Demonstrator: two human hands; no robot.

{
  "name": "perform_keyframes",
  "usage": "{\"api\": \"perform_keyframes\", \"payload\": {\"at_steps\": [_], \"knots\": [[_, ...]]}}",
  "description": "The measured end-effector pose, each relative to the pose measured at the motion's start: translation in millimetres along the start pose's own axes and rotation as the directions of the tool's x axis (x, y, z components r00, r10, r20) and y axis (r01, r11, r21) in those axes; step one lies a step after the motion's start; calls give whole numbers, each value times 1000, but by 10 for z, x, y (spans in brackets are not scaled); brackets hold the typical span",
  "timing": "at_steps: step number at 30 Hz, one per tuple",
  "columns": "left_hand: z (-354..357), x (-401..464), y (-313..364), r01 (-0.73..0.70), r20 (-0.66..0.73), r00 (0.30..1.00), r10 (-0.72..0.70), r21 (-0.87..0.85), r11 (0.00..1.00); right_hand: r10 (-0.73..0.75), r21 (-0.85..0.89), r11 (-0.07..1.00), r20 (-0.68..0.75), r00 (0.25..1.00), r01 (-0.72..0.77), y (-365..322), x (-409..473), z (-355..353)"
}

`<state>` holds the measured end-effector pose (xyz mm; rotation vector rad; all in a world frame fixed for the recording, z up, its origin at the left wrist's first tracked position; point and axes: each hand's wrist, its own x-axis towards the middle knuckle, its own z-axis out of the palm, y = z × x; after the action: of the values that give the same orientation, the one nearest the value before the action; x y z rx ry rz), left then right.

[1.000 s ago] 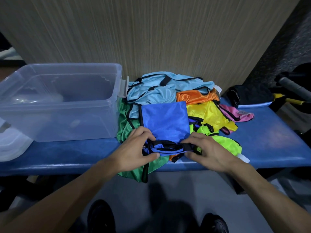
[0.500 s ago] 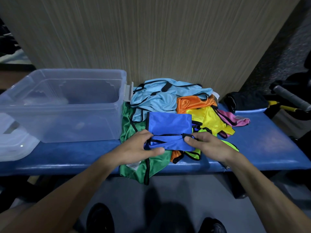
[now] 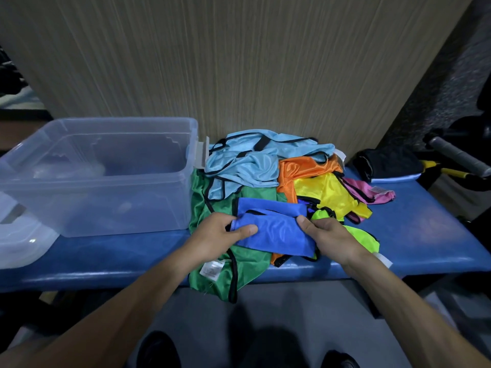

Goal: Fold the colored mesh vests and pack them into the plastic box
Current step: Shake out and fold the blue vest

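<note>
- The blue vest (image 3: 273, 229), folded into a narrow band, lies on top of the vest pile at the front of the blue worktop (image 3: 425, 235).
- The left hand (image 3: 218, 235) grips the vest's left end: its thumb lies across the top of the cloth and its fingers curl underneath.
- The right hand (image 3: 332, 237) holds the right end the same way, with the thumb on top near the far edge and the fingers tucked beneath.
- Under the blue vest a green vest (image 3: 225, 269) spreads out and hangs over the worktop's front edge, with a white label showing.
- Behind it lie light-blue vests (image 3: 249, 163). To the right of these are an orange vest (image 3: 303, 168), a yellow vest (image 3: 332, 192), a pink vest (image 3: 372, 192) and a neon-green vest (image 3: 361, 237).
- The clear box (image 3: 79, 208) stands on the worktop just left of the pile, open at the top, with its right wall touching the green vest.
- A clear lid (image 3: 18, 243) rests at the far left, partly out of view.
- A black bundle (image 3: 388, 163) sits on the worktop's far right, apart from the pile.
- A wood-grain wall (image 3: 239, 62) rises behind the worktop.
</note>
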<state>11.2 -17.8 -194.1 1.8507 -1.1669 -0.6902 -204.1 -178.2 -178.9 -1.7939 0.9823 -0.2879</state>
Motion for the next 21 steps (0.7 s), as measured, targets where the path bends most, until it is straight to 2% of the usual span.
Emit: {"api": "perform_keyframes", "payload": {"at_steps": [3, 6, 10, 13, 16, 19, 21], "knots": [[26, 79, 15, 88, -27, 996, -90, -83, 993, -2, -36, 999, -91, 996, -1, -15, 97, 54], [24, 161, -13, 169, -46, 983, -179, -164, 972, -50, -148, 989, -186, 981, 23, -39, 167, 99], [45, 256, 14, 218, -103, 966, -238, -174, 960, -121, -293, 955, -250, 961, 44, -37, 271, 134], [62, 282, 62, 217, -130, 966, -225, -75, 973, -139, -432, 902, -296, 945, -3, -43, 347, 162], [83, 321, 71, 163, -140, 979, -148, 109, 980, -202, -574, 818, -340, 918, -33, -96, 376, 185], [128, 324, 165, 136, -188, 979, -80, 305, 943, -228, -675, 732, -369, 901, -92, -135, 418, 204], [161, 309, 240, 109, -238, 971, -22, 359, 927, -231, -700, 707, -370, 900, -106, -141, 449, 222]]}}
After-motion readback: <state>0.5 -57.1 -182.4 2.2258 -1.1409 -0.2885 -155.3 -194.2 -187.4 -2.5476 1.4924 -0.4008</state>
